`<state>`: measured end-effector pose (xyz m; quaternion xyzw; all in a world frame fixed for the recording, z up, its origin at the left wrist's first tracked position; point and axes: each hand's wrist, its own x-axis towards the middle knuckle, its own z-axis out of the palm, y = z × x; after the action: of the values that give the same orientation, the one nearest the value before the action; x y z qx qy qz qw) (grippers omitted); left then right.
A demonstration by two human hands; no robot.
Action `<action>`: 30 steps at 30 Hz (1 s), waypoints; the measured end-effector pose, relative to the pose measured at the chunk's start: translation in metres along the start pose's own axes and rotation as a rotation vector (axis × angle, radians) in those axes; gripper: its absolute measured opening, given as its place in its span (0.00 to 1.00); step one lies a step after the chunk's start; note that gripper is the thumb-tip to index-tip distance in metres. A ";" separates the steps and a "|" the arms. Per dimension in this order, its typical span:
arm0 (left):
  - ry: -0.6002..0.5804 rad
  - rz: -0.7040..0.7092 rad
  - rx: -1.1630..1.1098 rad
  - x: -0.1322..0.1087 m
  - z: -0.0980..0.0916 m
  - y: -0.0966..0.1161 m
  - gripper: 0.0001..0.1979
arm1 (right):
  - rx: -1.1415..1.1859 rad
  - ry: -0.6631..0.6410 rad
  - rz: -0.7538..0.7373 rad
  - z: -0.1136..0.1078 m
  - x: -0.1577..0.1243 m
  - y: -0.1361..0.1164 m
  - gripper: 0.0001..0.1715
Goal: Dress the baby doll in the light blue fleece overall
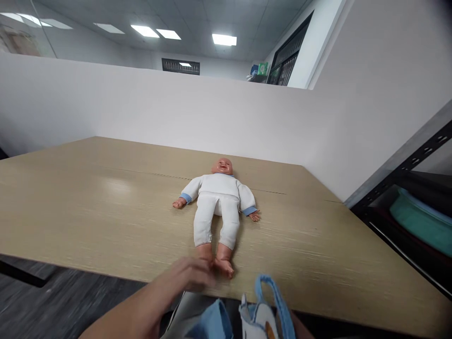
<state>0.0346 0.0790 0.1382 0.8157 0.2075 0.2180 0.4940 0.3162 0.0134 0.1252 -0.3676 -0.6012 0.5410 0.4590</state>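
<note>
One doll (pixel 218 207) lies face-up on the table (pixel 106 221), feet just beyond the left hand (pixel 200 274). That hand is blurred; openness and contact cannot be told. Right of it is a blue-and-white cloth item (pixel 259 316); the mostly hidden right hand's (pixel 299 326) grip is indeterminable. Assessed risk: the loose strap (pixel 278 296) could snag fingers.

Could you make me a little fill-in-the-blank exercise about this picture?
1. The doll lies face ____ on the table.
2. Its white sleeves end in ____ cuffs.
3. Nearest the doll's bare feet is the person's ____ hand.
4. The black rack stands on the picture's ____ side.

Missing words: up; blue; left; right.
</note>
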 end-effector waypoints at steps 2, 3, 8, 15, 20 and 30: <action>-0.019 0.064 -0.077 0.024 -0.013 0.002 0.46 | 0.013 0.009 0.007 -0.006 -0.002 -0.016 0.42; -0.031 0.091 -0.118 0.038 -0.019 0.003 0.49 | 0.022 0.010 0.017 -0.010 0.001 -0.027 0.42; -0.040 0.387 -0.132 0.095 -0.061 0.012 0.16 | -0.042 0.019 -0.051 -0.029 0.052 -0.089 0.22; -0.017 0.332 -0.206 0.126 -0.132 0.041 0.11 | -0.092 -0.186 -0.231 -0.084 0.138 -0.114 0.08; -0.114 0.301 -0.195 0.167 -0.165 0.039 0.09 | -0.009 -0.344 -0.153 -0.112 0.193 -0.114 0.17; 0.016 0.359 -0.037 0.197 -0.180 0.023 0.05 | -0.420 -0.338 -0.077 -0.160 0.220 -0.097 0.15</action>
<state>0.0981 0.3073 0.2641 0.8287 0.0583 0.3127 0.4604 0.4057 0.2564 0.2540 -0.3360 -0.7818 0.4404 0.2862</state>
